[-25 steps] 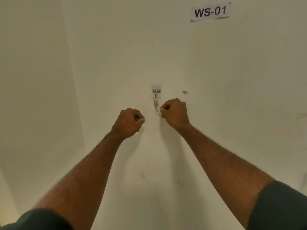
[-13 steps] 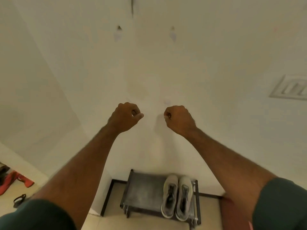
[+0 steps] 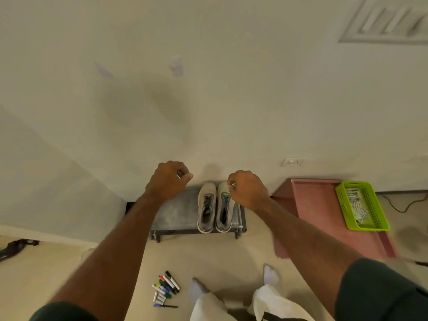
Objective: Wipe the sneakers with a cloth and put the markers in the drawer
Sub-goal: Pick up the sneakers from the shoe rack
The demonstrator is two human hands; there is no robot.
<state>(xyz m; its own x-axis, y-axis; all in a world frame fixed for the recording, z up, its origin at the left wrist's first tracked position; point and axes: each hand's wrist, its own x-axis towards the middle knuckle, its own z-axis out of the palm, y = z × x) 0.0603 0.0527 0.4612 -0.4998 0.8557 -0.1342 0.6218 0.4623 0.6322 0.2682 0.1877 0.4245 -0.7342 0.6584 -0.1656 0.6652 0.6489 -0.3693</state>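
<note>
A pair of grey sneakers stands side by side on the right end of a low metal rack against the wall. Several markers lie in a loose pile on the floor in front of the rack. My left hand and my right hand are stretched out in front of me as fists, held in the air above the rack, with nothing visible in them. The right fist covers the toe of the right sneaker. No cloth and no drawer is clearly in view.
A pink low cabinet stands right of the rack, with a green plastic basket on top. My socked feet are on the floor near the markers. A dark object lies at the far left. A wall socket sits above the rack.
The view has tilted down from the wall to the floor, which brings the rack, sneakers, markers and pink cabinet into sight. Both fists stay closed and outstretched.
</note>
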